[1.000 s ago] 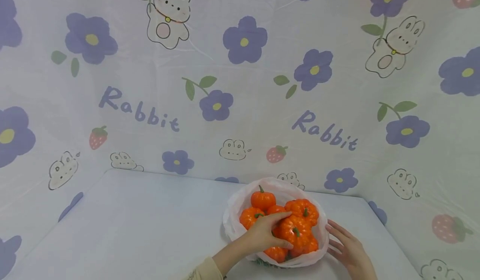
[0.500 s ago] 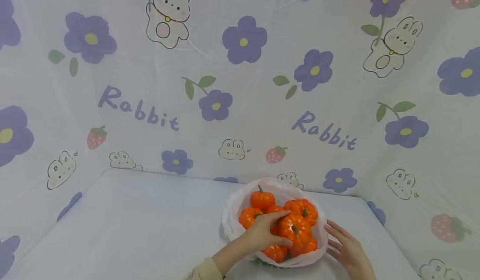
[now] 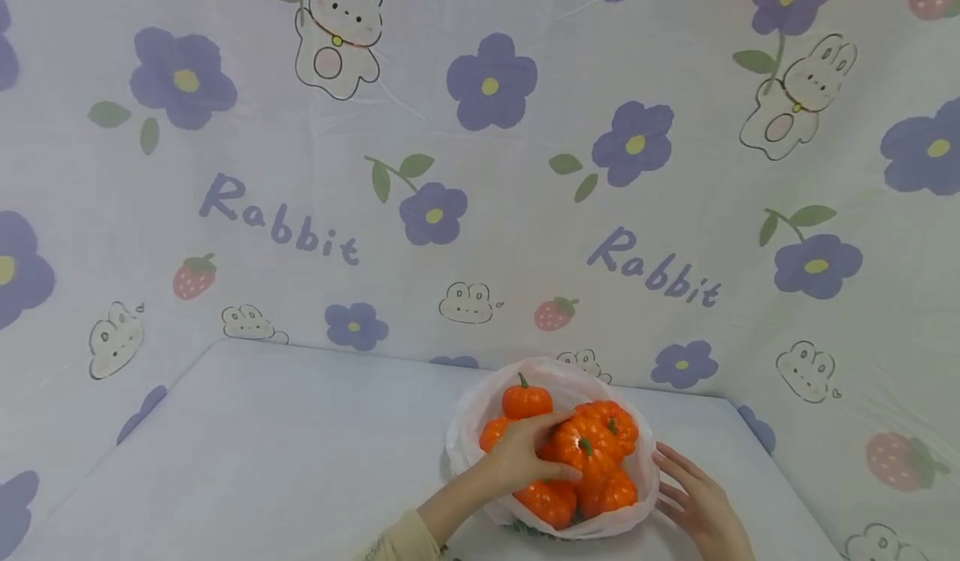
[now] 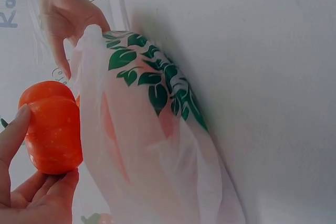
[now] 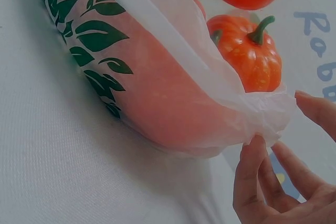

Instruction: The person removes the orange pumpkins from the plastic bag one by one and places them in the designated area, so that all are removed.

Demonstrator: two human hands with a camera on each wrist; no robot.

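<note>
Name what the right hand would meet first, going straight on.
The right hand would likely meet the white bag; its fingertips appear at the rim, though exact depth is unclear.

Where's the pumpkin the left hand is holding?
Head view, lower right of centre: the held pumpkin is in the grip of the left hand, at the mouth of the white bag, by other pumpkins.

Left hand point(image 3: 519, 454) grips, thumb set opposite its fingers — right hand point(image 3: 699, 498) with fingers parted.
</note>
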